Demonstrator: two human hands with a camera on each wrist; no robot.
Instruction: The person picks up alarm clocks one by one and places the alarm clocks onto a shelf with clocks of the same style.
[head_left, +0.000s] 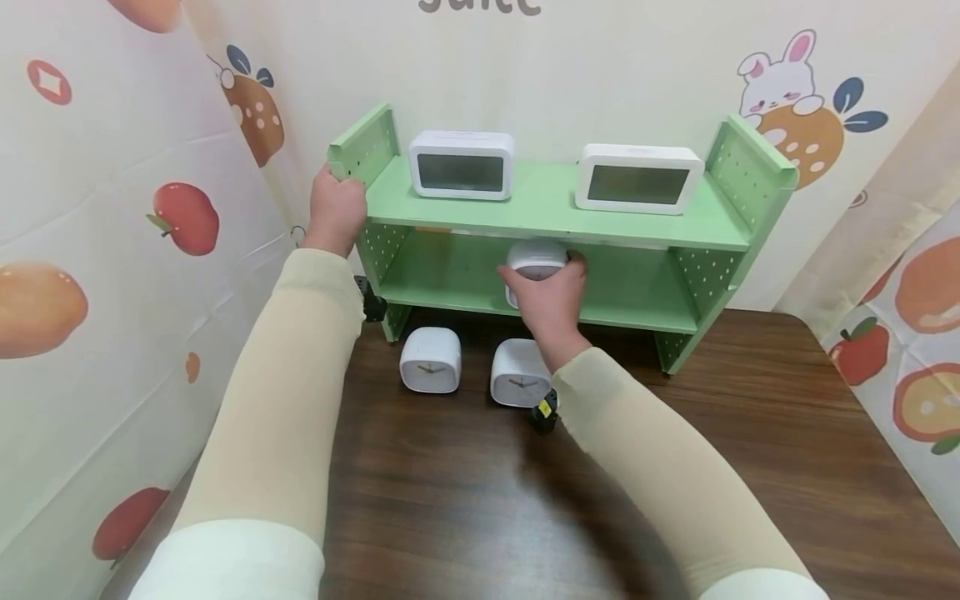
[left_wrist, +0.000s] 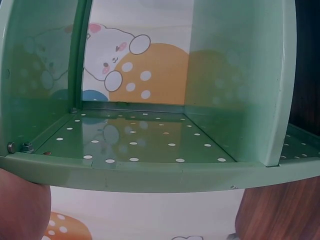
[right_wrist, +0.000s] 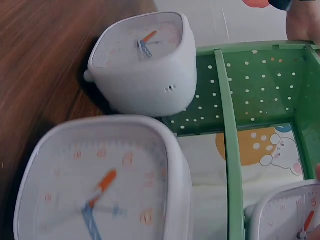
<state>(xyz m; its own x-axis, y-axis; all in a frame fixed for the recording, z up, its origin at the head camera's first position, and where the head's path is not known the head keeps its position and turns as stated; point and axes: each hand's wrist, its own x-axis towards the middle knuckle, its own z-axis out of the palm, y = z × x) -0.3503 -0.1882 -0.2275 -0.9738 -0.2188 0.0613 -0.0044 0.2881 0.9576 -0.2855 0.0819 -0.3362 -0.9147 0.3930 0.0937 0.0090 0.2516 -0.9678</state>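
My right hand [head_left: 553,304] grips a white alarm clock [head_left: 537,252] by its sides at the front of the lower tier of a green shelf rack [head_left: 637,292]. That clock's face [right_wrist: 285,215] is partly visible in the right wrist view. Whether its base rests on the tier, I cannot tell. At the rack's left side panel, my left hand [head_left: 336,208] holds the front edge; its fingers are mostly hidden. Two more white alarm clocks, a left one [head_left: 431,360] and a right one [head_left: 520,372], stand on the wooden table in front of the rack.
On the upper tier sit two white digital clocks, one to the left [head_left: 461,166] and one to the right [head_left: 639,178]. Behind the rack is a printed wall covering [head_left: 637,67]. The brown table [head_left: 450,500] stretches toward me.
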